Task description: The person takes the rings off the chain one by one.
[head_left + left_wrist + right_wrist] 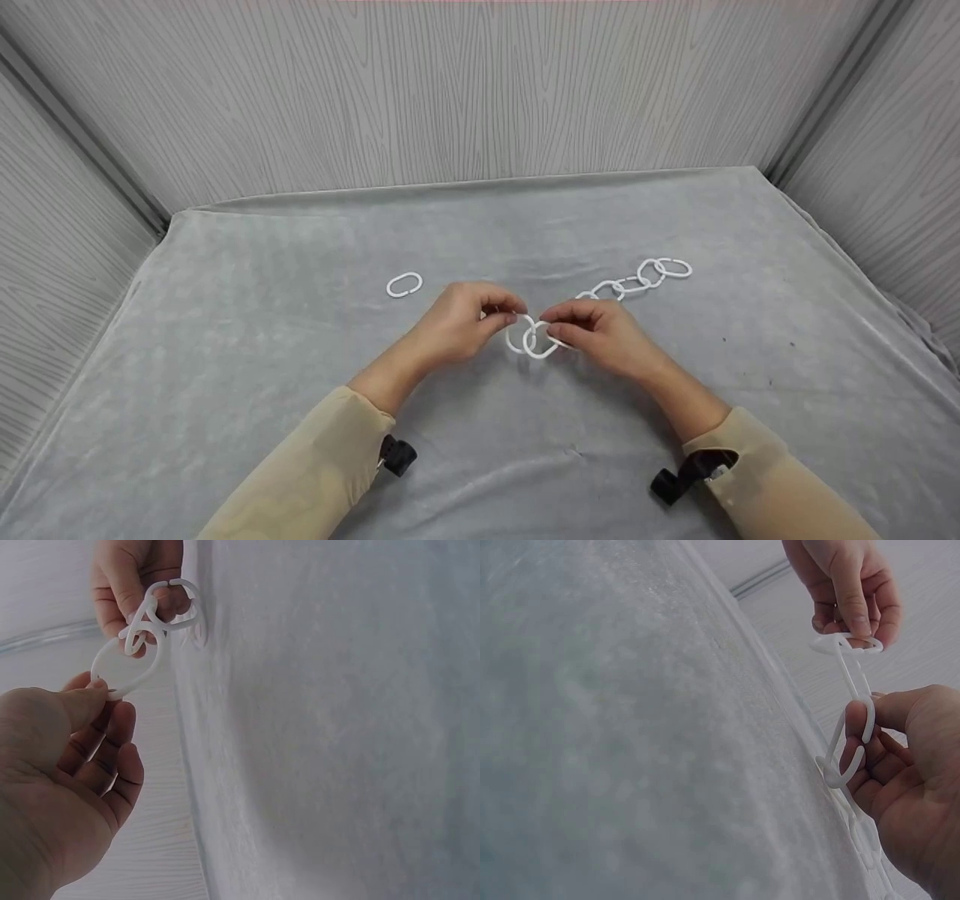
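Observation:
My left hand (457,322) pinches a white oval chain link (508,342) between thumb and fingertips. Looped through it is a second white link (540,356), which my right hand (611,334) holds between thumb and index finger. In the left wrist view the left hand's link (126,692) hooks the other one just below the right fingers. A small gap shows in a link hanging by the right fingers in the right wrist view. From the right hand a chain of several white links (643,282) runs back to the right across the cloth, partly hidden behind that hand.
One loose white link (397,295) lies on the grey cloth (262,360), behind and left of my left hand. Pale wood-grain panels (465,90) rise at the back and on both sides of the table. Each wrist carries a black camera mount (397,455).

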{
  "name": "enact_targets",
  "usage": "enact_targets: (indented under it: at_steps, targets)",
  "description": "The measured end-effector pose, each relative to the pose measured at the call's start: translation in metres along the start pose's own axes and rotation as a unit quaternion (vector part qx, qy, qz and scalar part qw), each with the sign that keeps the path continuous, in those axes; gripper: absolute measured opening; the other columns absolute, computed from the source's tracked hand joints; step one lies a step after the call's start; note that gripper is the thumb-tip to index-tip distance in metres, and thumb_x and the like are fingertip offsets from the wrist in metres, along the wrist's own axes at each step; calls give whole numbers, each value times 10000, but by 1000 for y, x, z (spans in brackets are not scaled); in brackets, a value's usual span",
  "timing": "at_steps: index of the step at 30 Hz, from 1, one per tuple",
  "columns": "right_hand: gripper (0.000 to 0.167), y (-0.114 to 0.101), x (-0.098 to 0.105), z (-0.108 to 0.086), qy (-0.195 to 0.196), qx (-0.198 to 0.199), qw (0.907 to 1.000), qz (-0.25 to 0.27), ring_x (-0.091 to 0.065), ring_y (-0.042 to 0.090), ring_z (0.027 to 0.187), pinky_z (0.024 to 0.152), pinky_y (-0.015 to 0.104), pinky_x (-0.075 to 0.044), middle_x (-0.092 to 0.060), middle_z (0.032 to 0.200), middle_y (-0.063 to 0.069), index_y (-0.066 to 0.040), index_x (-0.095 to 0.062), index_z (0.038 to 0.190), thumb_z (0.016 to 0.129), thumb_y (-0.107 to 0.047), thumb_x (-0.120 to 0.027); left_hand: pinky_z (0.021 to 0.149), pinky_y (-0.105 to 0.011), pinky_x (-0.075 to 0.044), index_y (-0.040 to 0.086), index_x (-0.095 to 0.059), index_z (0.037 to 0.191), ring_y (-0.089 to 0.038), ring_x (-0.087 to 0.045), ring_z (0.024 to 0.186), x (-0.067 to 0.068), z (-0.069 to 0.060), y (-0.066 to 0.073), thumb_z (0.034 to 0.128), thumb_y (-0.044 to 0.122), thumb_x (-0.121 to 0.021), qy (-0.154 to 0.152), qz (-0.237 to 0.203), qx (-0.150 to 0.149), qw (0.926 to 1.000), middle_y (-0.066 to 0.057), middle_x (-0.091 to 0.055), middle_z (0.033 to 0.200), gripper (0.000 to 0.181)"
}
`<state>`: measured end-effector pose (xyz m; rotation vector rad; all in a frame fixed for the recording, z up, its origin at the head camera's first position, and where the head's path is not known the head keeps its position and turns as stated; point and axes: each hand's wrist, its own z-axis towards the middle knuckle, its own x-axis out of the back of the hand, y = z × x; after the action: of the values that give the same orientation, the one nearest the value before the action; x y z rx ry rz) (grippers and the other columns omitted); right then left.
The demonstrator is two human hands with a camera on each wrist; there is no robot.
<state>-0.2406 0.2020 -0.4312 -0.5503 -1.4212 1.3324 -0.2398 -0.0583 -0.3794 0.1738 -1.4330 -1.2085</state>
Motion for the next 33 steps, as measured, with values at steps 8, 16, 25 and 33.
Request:
enact_targets:
  at_steps: [8, 16, 25, 33]
  targets:
    - [172, -1, 0, 1, -45, 29, 10000, 25, -685, 96, 867, 748, 201, -551, -764, 1069, 198, 6, -793, 1135, 994, -77, -740, 911, -373, -559, 68, -816, 1060, -189, -697, 1002, -3, 1, -2, 992, 16, -713, 81, 11, -182, 9998, -39, -778, 1064, 134]
    - [170, -1, 0, 0, -65, 47, 10000, 55, -683, 93, 861, 741, 201, -548, -758, 1067, 214, 10, -791, 1135, 1001, -80, -734, 906, -388, -561, 55, -814, 1047, -190, -697, 992, -7, 2, -3, 983, -5, -702, 248, -26, -355, 9991, -62, -778, 1051, 142]
    - [173, 0, 0, 0, -61, 68, 9999, 78, -680, 84, 853, 735, 193, -543, -757, 1064, 219, 19, -788, 1135, 998, -72, -736, 906, -371, -566, 60, -813, 1035, -189, -707, 989, -10, 1, -7, 983, -16, -699, 391, -5, -415, 9984, -44, -775, 1036, 147]
    - [168, -1, 0, 0, -85, 80, 9999, 40, -680, 83, 858, 737, 190, -542, -758, 1063, 225, 17, -791, 1132, 997, -68, -736, 891, -369, -565, 59, -813, 1026, -185, -699, 973, -12, 1, -9, 980, -22, -702, 475, -4, -473, 9977, -40, -769, 1020, 145]
